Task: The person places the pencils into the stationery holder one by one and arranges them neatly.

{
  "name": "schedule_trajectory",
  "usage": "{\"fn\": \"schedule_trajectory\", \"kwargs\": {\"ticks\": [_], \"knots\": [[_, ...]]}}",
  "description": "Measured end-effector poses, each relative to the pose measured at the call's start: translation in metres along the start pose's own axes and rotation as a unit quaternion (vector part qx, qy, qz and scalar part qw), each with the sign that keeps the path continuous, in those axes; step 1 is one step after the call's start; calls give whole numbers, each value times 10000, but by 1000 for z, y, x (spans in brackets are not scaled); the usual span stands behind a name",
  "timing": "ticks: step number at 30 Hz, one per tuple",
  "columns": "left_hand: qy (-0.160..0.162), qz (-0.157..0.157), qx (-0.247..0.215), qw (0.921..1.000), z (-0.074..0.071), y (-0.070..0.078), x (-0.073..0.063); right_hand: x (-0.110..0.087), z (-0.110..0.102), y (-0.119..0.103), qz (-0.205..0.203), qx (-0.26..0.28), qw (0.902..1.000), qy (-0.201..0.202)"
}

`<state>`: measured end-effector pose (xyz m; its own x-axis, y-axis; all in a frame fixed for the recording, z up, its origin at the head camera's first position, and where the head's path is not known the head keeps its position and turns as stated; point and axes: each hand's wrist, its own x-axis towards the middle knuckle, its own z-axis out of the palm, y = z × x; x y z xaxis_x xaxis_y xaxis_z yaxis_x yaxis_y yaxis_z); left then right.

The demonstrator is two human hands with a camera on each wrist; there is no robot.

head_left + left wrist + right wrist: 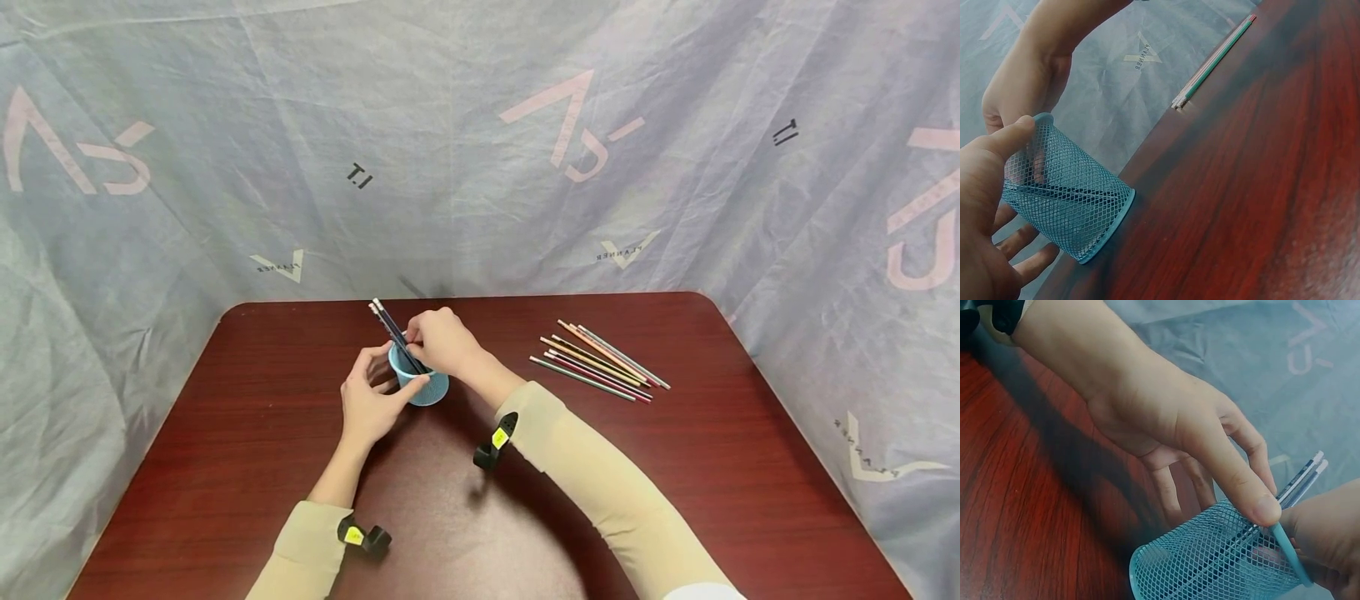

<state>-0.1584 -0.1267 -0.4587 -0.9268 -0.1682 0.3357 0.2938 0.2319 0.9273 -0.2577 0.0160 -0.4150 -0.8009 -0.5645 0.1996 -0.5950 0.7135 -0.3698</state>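
Note:
My left hand (pixel 372 404) grips a light blue mesh pencil cup (pixel 1072 200), its thumb on the rim and its other fingers round the far side. The cup stands tilted in the wrist views because of the camera angle. Two dark pencils (pixel 391 322) with pale ends lean out of it toward the left. My right hand (pixel 444 340) reaches over the rim from the right, with fingers inside the cup seen through the mesh. Its fingertips are right beside the pencils; I cannot tell whether they pinch them.
Several coloured pencils (pixel 600 360) lie loosely side by side on the dark red wooden table (pixel 262 450), right of the cup. A grey printed cloth (pixel 450 217) hangs behind the table and along both sides.

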Motion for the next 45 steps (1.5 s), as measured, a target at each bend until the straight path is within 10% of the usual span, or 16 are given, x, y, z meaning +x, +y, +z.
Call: {"fn": "schedule_trajectory", "kwargs": {"ticks": [23,34,45], "knots": [[17,-23,-18,10000,1,-2,0,-7,-9,5,-83,134,9997,210],[134,40,-129,9998,3,-2,1,-28,-61,43,68,594,9937,953],[105,-61,-186,9998,2,-3,-1,-62,-107,98,654,401,9939,797]]}}
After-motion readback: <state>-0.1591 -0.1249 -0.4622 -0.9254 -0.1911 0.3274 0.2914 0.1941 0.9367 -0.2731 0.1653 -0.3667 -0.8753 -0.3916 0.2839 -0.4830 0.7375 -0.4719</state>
